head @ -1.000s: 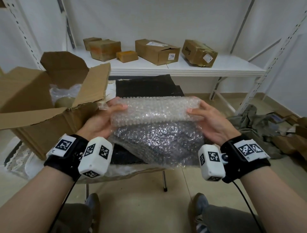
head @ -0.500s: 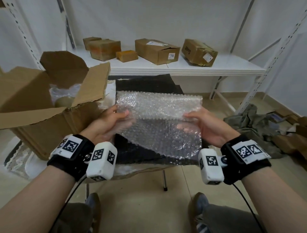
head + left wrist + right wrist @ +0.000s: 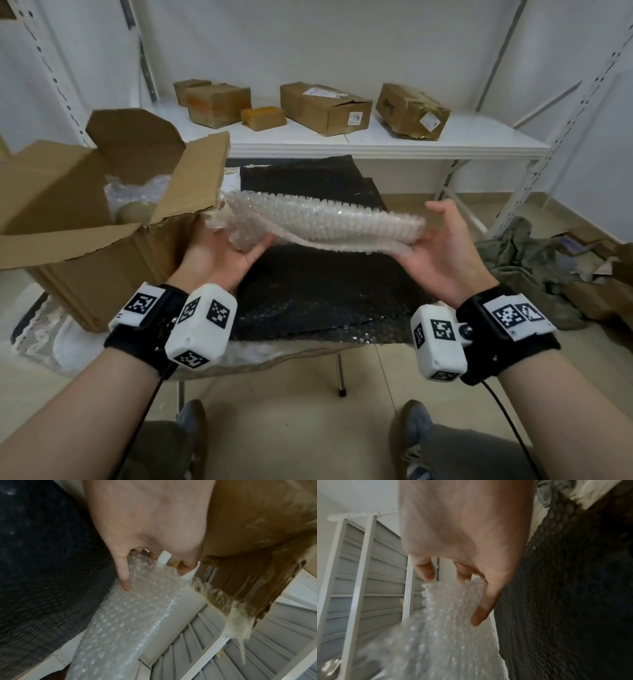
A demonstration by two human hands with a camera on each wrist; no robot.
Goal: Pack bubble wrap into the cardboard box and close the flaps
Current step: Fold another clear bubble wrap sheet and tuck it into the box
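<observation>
A folded sheet of clear bubble wrap [image 3: 318,222] lies almost flat in the air between my two hands, above a black sheet [image 3: 325,291] on a small table. My left hand [image 3: 226,253] is palm up and grips the left end, with its thumb [image 3: 123,574] laid on the wrap [image 3: 130,615]. At the right end, my right hand [image 3: 435,240] holds the wrap [image 3: 447,628] between thumb [image 3: 481,612] and curled fingers. The open cardboard box [image 3: 85,274] stands at the left with its flaps up, and the wrap's left end almost touches the right flap [image 3: 202,178].
Inside the box lie clear plastic [image 3: 137,188] and a round tan object [image 3: 135,210]. A white shelf [image 3: 445,144] behind carries several cardboard boxes [image 3: 325,106]. Crumpled cloth [image 3: 524,260] and scraps lie on the floor at the right. My feet are under the table's near edge.
The wrap faced me upright with a part hanging down; now it is tipped flat and has shifted left toward the box. Both hands have turned palm up under its ends.
</observation>
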